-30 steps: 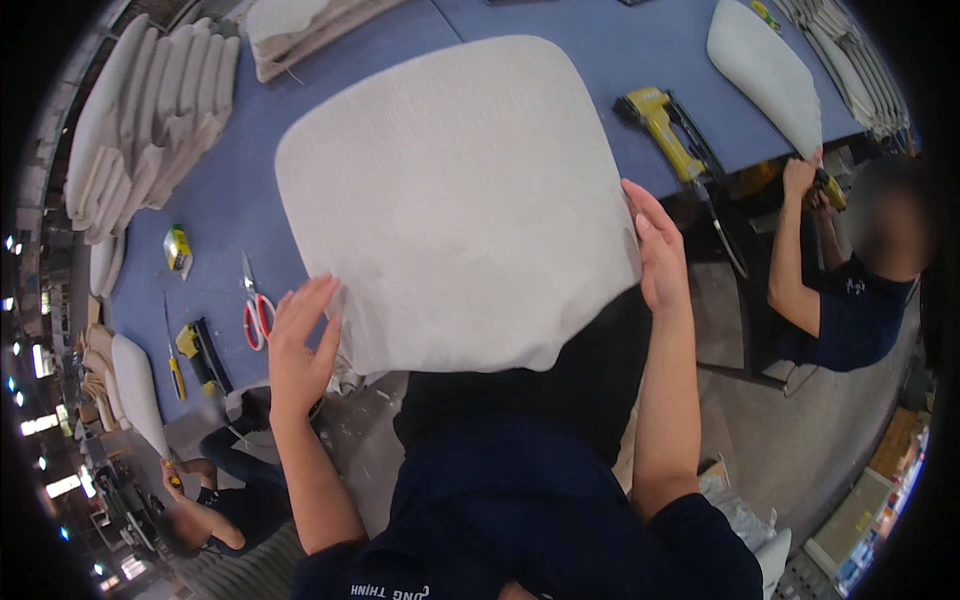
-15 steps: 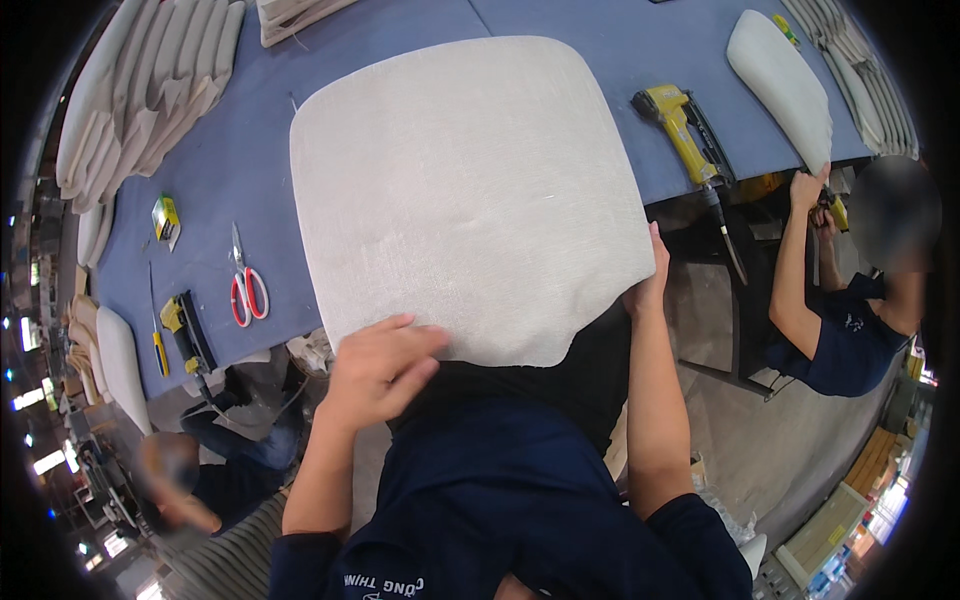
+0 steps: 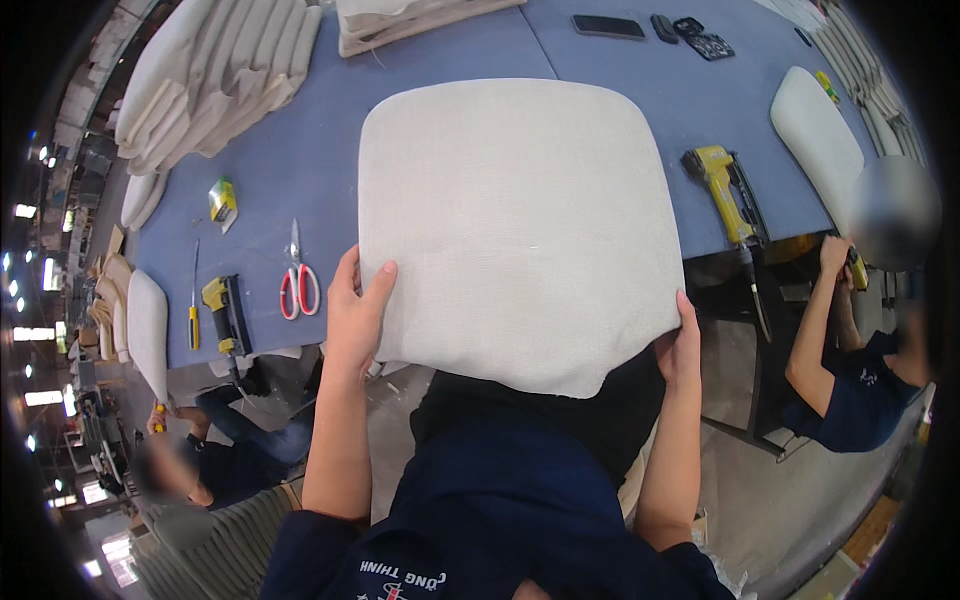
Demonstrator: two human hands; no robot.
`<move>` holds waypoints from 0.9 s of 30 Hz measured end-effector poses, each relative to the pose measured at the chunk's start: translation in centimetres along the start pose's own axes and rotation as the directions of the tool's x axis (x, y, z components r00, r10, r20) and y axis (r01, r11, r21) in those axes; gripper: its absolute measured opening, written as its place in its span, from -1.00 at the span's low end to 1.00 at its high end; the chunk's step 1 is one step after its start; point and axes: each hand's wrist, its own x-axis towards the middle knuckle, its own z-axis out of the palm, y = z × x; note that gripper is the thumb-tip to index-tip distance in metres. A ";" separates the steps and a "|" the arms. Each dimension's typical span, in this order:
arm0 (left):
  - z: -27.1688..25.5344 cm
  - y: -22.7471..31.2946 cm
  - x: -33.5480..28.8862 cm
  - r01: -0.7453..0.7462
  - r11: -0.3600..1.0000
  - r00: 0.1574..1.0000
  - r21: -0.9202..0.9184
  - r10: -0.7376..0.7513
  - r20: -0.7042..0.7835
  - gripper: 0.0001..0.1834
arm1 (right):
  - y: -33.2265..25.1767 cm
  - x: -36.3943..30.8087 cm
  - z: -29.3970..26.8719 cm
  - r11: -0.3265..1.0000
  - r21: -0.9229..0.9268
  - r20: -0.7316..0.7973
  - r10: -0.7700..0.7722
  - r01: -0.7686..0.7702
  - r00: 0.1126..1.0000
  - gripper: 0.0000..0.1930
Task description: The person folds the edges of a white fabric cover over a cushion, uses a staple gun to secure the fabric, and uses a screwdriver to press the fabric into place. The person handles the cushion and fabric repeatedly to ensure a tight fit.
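Observation:
A pale, fabric-covered seat cushion [image 3: 520,220] lies in front of me, its far part over the blue table and its near edge overhanging my lap. My left hand [image 3: 358,310] grips its left edge, thumb on top and fingers around the side. At the near right corner, my right hand [image 3: 682,340] holds the other edge, with part of the fingers hidden underneath. The fabric along the near edge looks loose and uneven. Scissors with red and white handles [image 3: 299,290] lie left of the cushion. To the right is a yellow and black staple gun [image 3: 728,195].
The blue table [image 3: 450,62] also bears a second staple gun [image 3: 225,310], a yellow-handled screwdriver [image 3: 193,325], a small yellow-green box [image 3: 222,203], a phone [image 3: 608,27] and stacked cushions [image 3: 225,70]. Co-workers sit at left and right, each beside a pale cushion.
My left hand has gone from above the cushion's near left corner to a grip on its left edge. My right hand stays on the right edge. The whole view has shifted.

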 end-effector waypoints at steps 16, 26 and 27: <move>-5.0 -22.8 19.1 -0.351 0.920 0.931 0.173 0.363 -0.040 -0.26 | 2.7 -2.9 10.9 0.966 0.233 -0.129 -0.079 0.108 0.989 -0.57; -10.4 -1.5 -2.5 0.152 0.978 0.970 -0.142 -0.175 -0.167 -0.30 | 2.2 -6.4 11.4 0.997 0.007 -0.079 -0.081 0.082 0.994 -0.50; -14.2 -3.2 -3.1 0.223 0.926 0.972 -0.305 -0.234 0.001 -0.32 | 2.7 -6.5 10.8 0.998 -0.026 -0.081 -0.059 0.057 0.995 -0.49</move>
